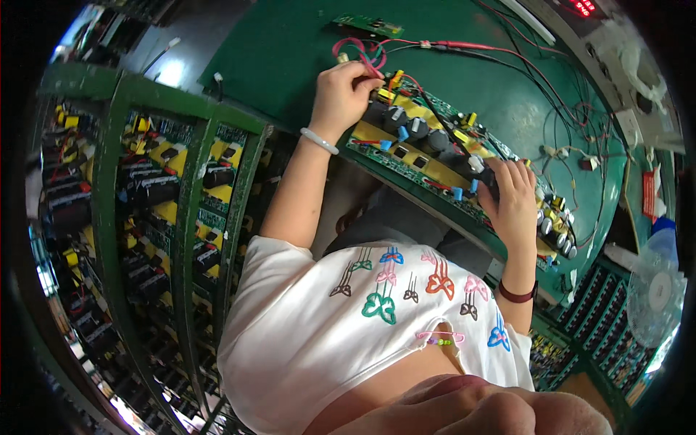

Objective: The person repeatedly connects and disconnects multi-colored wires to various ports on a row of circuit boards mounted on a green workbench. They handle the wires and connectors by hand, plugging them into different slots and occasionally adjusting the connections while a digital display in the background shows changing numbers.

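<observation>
A long circuit board [428,170] lies slantwise along the table's near edge, crowded with black capacitors, yellow parts and blue pieces. At its far left end my left hand [342,98] is closed in a pinch on a looped pink wire [349,42]; the exact point of contact is partly hidden by the fingers. My right hand [513,192] lies over the board's right part, fingers bent over its far side and thumb on the near side, gripping it. Beyond the board runs a red test lead [460,46] beside a black one.
The green table [283,43] holds a small green board [367,27] at the back and tangled cables [573,109] on the right. A green metal rack [109,159] filled with similar boards stands at the left. More boards [602,312] are stacked at the lower right.
</observation>
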Motion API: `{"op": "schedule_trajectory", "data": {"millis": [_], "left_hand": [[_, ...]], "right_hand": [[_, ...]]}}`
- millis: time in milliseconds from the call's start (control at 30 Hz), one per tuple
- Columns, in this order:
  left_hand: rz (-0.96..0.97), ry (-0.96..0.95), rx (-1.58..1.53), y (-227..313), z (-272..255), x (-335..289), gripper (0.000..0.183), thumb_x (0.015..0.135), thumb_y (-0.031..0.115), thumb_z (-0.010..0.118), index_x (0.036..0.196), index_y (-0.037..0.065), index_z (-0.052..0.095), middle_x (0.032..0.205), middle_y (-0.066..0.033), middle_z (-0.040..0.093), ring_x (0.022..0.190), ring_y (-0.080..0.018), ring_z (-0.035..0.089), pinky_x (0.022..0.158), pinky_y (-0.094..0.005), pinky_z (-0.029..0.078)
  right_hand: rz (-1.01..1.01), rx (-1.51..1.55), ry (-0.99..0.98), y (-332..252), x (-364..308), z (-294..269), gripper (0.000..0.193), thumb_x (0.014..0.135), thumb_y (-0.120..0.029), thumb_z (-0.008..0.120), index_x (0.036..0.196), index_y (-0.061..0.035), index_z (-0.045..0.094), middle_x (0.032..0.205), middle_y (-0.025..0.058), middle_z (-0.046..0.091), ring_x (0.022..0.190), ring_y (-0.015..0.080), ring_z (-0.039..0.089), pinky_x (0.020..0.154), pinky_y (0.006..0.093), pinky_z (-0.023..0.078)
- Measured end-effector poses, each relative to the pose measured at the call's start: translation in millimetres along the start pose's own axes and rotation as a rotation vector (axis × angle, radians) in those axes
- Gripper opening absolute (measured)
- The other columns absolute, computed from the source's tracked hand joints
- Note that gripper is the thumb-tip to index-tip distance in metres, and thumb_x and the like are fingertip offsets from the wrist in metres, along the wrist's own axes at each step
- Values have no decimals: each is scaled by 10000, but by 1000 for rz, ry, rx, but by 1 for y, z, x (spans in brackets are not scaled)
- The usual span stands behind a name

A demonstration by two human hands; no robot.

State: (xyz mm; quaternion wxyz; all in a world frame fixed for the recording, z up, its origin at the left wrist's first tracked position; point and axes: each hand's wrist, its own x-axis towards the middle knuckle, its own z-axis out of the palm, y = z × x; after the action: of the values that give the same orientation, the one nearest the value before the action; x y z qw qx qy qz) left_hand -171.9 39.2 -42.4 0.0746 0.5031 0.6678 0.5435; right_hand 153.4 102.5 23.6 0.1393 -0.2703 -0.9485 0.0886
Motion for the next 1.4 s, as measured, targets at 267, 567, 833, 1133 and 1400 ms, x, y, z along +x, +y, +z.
{"op": "schedule_trajectory", "data": {"millis": [267, 567, 833, 1133, 1400], "left_hand": [[103, 64, -100, 46, -6, -24, 189, 904, -2, 727, 1084, 0, 669, 965, -68, 704, 892, -132, 662, 811, -276, 533], [579, -524, 159, 105, 31, -4, 271, 827, 113, 761, 1090, 58, 720, 1044, -88, 723, 1037, -297, 668, 1026, -448, 468], [324, -405, -40, 103, 49, 14, 113, 935, 70, 673, 1025, 2, 679, 946, -102, 673, 848, -195, 683, 808, -293, 538], [125, -371, -267, 80, 59, 12, 190, 1027, 166, 616, 1111, -2, 646, 943, -62, 701, 862, -129, 675, 802, -279, 529], [287, -325, -272, 87, 58, 14, 172, 1006, 89, 600, 1157, 34, 660, 964, -91, 670, 846, -209, 648, 768, -310, 513]], "right_hand": [[12, 181, 181, 7, -4, -17, 262, 854, -104, 719, 1092, -35, 634, 956, 112, 621, 927, 335, 586, 876, 432, 463], [318, -13, 193, 98, -12, -66, 109, 921, -31, 609, 1013, -56, 662, 925, 147, 644, 931, 361, 628, 792, 457, 495], [253, -119, 76, 136, -1, -58, 98, 933, -91, 612, 1006, -73, 675, 944, 113, 657, 983, 339, 636, 841, 448, 521], [292, -451, -147, 145, 15, -34, 128, 923, -203, 653, 995, -99, 673, 1036, 72, 678, 1075, 280, 643, 879, 442, 517], [335, -288, 79, 171, 24, -44, 182, 983, -189, 562, 1113, -65, 533, 966, 149, 713, 902, 403, 678, 763, 514, 526]]}}
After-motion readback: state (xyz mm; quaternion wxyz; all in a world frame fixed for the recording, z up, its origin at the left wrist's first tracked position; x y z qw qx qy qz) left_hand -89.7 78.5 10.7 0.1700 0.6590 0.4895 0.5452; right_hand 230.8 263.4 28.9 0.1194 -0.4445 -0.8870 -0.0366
